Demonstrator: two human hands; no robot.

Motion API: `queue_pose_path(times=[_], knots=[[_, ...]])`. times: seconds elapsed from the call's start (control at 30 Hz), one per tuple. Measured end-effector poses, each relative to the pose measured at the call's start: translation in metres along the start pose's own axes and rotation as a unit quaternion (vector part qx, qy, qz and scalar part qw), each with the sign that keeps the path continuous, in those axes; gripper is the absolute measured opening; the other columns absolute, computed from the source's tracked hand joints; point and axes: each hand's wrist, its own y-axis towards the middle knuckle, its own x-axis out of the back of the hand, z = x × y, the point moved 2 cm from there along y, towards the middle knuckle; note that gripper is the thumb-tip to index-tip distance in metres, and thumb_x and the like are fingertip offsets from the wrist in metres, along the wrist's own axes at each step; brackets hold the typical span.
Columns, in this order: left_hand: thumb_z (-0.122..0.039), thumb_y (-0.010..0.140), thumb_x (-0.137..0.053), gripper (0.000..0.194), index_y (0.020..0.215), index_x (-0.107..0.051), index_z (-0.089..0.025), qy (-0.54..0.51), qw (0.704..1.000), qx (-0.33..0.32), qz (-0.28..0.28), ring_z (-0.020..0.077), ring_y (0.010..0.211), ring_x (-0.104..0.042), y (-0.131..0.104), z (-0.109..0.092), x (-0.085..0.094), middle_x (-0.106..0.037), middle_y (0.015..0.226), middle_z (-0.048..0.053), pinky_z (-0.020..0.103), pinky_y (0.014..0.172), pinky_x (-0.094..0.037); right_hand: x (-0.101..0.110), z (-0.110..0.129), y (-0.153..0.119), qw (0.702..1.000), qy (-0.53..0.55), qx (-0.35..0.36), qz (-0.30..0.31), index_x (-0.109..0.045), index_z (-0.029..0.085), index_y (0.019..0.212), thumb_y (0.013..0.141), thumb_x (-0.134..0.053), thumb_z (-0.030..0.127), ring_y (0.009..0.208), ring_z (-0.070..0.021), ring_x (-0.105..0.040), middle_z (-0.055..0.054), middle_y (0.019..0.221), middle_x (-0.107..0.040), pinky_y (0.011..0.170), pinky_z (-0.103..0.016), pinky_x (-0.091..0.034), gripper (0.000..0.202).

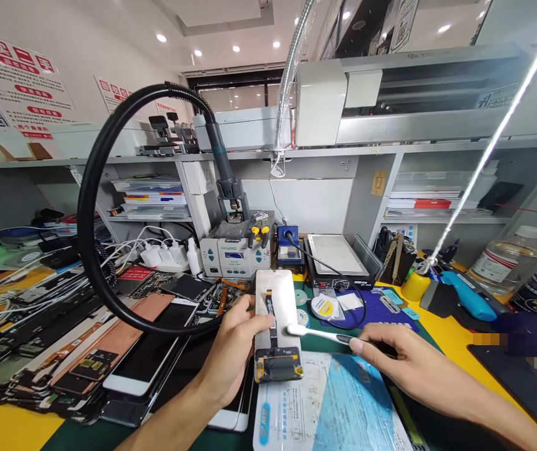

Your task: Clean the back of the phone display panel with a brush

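Observation:
In the middle of the head view, a phone screen panel (283,300) is tilted up with its pale back toward me. A dark flex cable runs down it to a black section with yellowish edges at the bottom. My left hand (233,351) grips its left edge, thumb lying over the cable. Between the thumb and fingers of my right hand (390,357) is a toothbrush (324,335), white with a dark part on its handle. Its white head rests at the panel's right side, seemingly against the surface. Beneath them lies a blue and white printed mat (324,401).
Stacked phone screens and parts (75,363) fill the left. A black hose (89,207) arches up from a hot air station (235,254). Behind are a soldering iron stand (289,241) and a hot plate (338,254). Bottles (503,260) stand at right.

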Motion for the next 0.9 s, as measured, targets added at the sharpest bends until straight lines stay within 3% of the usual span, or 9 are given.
queue_pose_path(times=[0.2, 0.4, 0.6, 0.9], knots=[[-0.020, 0.085, -0.067, 0.034, 0.119, -0.063, -0.020, -0.008, 1.000, 0.005, 0.016, 0.0245, 0.095, -0.072, 0.0000, 0.0014, -0.0003, -0.076, 0.102, 0.006, 0.033, 0.081, -0.055, 0.0046, -0.0008, 0.0020, 1.000, 0.004, -0.004, -0.025, -0.067, 0.021, 0.074, 0.095, -0.052, 0.060, 0.070, -0.0202, -0.058, -0.001, 0.075, -0.067, 0.062, -0.028, -0.045, 0.047], [-0.020, 0.086, -0.068, 0.037, 0.122, -0.064, -0.019, -0.020, 0.999, 0.006, 0.037, 0.0256, 0.101, -0.071, -0.0021, 0.0010, -0.0003, -0.076, 0.109, 0.007, 0.034, 0.084, -0.056, 0.0039, 0.0011, 0.0008, 1.000, 0.010, 0.007, -0.011, -0.067, 0.021, 0.075, 0.094, -0.053, 0.062, 0.071, -0.0199, -0.058, -0.001, 0.076, -0.067, 0.062, -0.027, -0.044, 0.047], [-0.020, 0.088, -0.067, 0.038, 0.126, -0.064, -0.020, -0.017, 0.998, 0.014, 0.054, 0.0248, 0.107, -0.069, -0.0010, 0.0039, 0.0004, -0.075, 0.110, 0.008, 0.033, 0.086, -0.055, 0.0065, -0.0056, 0.0043, 1.000, 0.006, -0.013, -0.018, -0.054, 0.022, 0.072, 0.099, -0.042, 0.064, 0.070, -0.0179, -0.049, 0.002, 0.073, -0.053, 0.061, -0.028, -0.038, 0.051], [-0.022, 0.089, -0.067, 0.035, 0.124, -0.067, -0.020, -0.029, 0.997, 0.012, 0.074, 0.0257, 0.105, -0.070, -0.0036, 0.0033, -0.0022, -0.075, 0.109, 0.008, 0.034, 0.088, -0.055, 0.0051, -0.0011, 0.0045, 1.000, 0.007, -0.004, -0.001, -0.060, 0.021, 0.075, 0.098, -0.045, 0.063, 0.072, -0.0188, -0.052, 0.001, 0.076, -0.058, 0.063, -0.029, -0.039, 0.050]])
